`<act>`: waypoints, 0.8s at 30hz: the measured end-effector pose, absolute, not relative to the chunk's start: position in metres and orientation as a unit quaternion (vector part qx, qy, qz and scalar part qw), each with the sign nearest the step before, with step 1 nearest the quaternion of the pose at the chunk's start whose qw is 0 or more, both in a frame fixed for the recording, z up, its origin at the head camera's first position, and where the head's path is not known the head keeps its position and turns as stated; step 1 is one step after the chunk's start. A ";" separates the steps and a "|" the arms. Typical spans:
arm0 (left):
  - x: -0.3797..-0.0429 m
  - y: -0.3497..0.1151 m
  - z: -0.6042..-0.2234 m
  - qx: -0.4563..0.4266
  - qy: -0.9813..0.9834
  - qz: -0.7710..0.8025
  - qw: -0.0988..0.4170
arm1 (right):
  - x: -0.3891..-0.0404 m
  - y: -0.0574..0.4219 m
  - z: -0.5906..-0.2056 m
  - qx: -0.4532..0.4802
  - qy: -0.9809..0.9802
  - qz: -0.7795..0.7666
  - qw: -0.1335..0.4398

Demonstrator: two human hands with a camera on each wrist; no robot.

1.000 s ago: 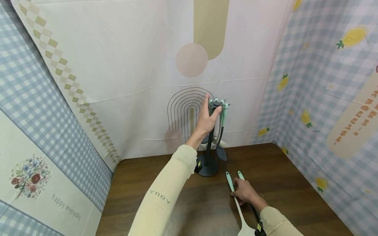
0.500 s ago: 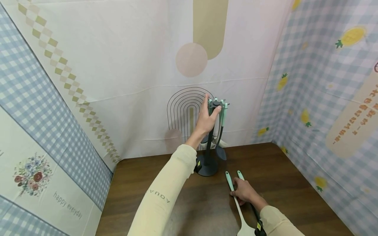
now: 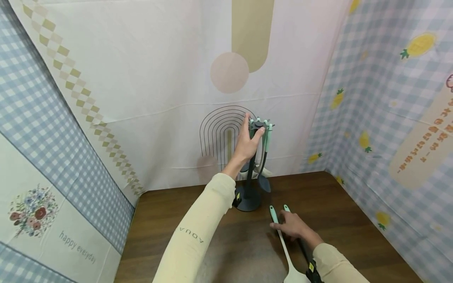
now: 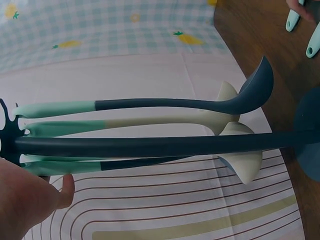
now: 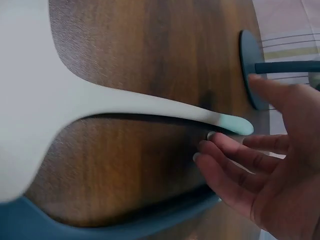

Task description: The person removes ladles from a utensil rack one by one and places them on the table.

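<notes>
My left hand (image 3: 245, 144) is at the top of a dark utensil rack (image 3: 249, 199), thumb and forefinger on either side of its hooked head. From the hooks hang a dark ladle (image 4: 260, 87) and several other utensils with mint handles, partly hidden behind the pole. On the table, a white turner (image 5: 30, 90) with a mint handle tip lies beside a dark utensil (image 5: 150, 220); this one's working end is out of view. Over their handles hovers my right hand (image 3: 293, 225), fingers loosely bent and the thumb spread away, with nothing between them.
A brown wooden table (image 3: 170, 220) carries everything. Behind it hangs a white printed cloth (image 3: 159, 78), and a blue checked cloth (image 3: 375, 157) covers the right side. The rack's round base stands near the table's back edge.
My right hand has loosened from the white turner's handle, its thumb now lifted and stretched left. The left hand and the rack have stayed still.
</notes>
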State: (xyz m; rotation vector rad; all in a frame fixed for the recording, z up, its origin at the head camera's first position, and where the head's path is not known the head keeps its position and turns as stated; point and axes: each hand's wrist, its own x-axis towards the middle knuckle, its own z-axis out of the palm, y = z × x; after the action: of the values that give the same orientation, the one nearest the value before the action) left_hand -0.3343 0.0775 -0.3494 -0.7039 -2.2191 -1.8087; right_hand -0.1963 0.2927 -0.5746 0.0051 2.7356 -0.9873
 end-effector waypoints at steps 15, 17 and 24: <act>-0.334 0.077 -0.348 -0.243 -0.743 -0.617 0.095 | -0.200 0.278 -0.531 -0.059 0.984 -0.165 0.015; -0.334 0.078 -0.348 -0.243 -0.744 -0.615 0.095 | -0.199 0.276 -0.526 -0.065 0.986 -0.156 0.003; -0.332 0.078 -0.349 -0.240 -0.746 -0.615 0.092 | -0.200 0.276 -0.515 -0.079 0.987 -0.131 -0.054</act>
State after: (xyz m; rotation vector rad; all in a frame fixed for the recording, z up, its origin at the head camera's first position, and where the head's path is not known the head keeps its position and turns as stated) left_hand -0.3325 0.0776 -0.3485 -0.7130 -2.2147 -1.8262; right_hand -0.2002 0.2760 -0.5152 -0.2579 3.2109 -0.4265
